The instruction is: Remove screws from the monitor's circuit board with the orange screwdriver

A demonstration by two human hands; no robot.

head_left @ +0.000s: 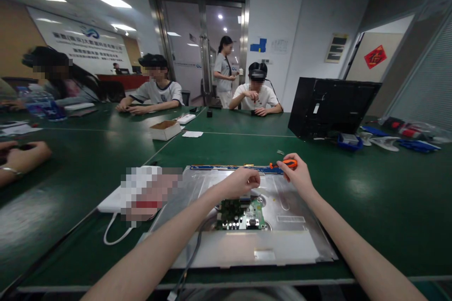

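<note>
Metal panel (296, 242) lying flat on the green surface (374, 216), a circuit board (240, 216) near its middle and a blue strip (206, 168) along its far edge. The right hand (296, 174) grips an orange-and-black screwdriver (290, 163) near that strip; the left hand (243, 181), apart from it, has curled fingers, contents indiscernible. Beyond: an open box (169, 133), left; a black monitor (325, 108), right.

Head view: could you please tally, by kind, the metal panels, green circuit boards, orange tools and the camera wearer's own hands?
Metal panel: 1
Green circuit board: 1
Orange tool: 1
Wearer's hands, left hand and right hand: 2
Total: 5
</note>
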